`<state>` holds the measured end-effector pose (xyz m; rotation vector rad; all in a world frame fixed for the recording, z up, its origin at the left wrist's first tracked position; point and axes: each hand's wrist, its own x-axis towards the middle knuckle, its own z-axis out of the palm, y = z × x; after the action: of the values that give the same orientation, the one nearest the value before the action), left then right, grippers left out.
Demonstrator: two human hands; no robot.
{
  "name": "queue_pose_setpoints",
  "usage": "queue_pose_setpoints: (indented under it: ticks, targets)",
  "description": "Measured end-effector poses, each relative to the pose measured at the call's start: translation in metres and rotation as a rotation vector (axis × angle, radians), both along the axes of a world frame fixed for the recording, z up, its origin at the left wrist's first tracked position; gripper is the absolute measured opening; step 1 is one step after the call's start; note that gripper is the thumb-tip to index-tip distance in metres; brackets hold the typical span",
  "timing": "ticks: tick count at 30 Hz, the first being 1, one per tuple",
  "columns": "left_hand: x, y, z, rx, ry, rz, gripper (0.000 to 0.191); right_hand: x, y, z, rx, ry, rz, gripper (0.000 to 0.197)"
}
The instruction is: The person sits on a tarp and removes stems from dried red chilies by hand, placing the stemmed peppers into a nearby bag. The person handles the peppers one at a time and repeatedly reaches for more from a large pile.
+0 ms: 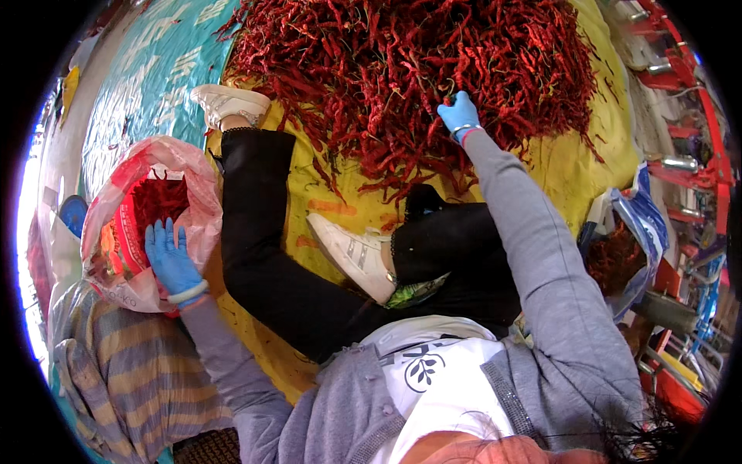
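A large heap of dried red chilli peppers is spread on a yellow plastic sheet before me. My right hand, in a blue glove, reaches into the near right part of the heap. Its fingers are bent among the peppers, and whether they grip one is hidden. On the left, my left hand, gloved too, lies palm down with fingers apart over the mouth of a pink-and-white plastic bag. Inside the bag are dried chillies beside a red printed inner sack.
My legs in black trousers and white sneakers lie on the sheet between the hands. At right stands a blue-and-white bag holding dark red bits, near a red metal frame. Striped cloth lies lower left, teal sheeting upper left.
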<state>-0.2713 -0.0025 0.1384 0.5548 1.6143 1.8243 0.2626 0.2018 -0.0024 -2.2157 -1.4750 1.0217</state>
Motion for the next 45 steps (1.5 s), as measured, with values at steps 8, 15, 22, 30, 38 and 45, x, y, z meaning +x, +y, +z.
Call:
queue_pose_setpoints:
  ticks: [8, 15, 22, 30, 38, 45]
  targets:
    - [0.245, 0.014, -0.058, -0.111, -0.022, -0.781, 0.031, -0.018, -0.112, 0.028, 0.267, 0.521, 0.028, 0.034]
    - [0.343, 0.027, -0.097, -0.007, 0.009, -1.081, 0.05, -0.062, -0.184, 0.046, 0.447, 0.408, 0.22, 0.033]
    - [0.332, -0.004, -0.109, -0.13, -0.137, -1.103, 0.024, -0.04, -0.198, 0.083, 0.483, 0.54, 0.226, 0.03]
    - [0.326, -0.012, -0.085, -0.419, -0.414, -1.284, 0.02, -0.028, -0.187, 0.082, 0.467, 0.392, 0.402, 0.009]
    - [0.335, -0.026, -0.075, -0.447, -0.298, -1.238, 0.029, -0.016, -0.207, 0.089, 0.145, 1.1, 0.0, 0.013]
    - [0.322, -0.011, -0.075, -0.244, -0.612, -0.78, 0.016, 0.003, -0.225, 0.111, 0.133, 0.998, 0.13, 0.014]
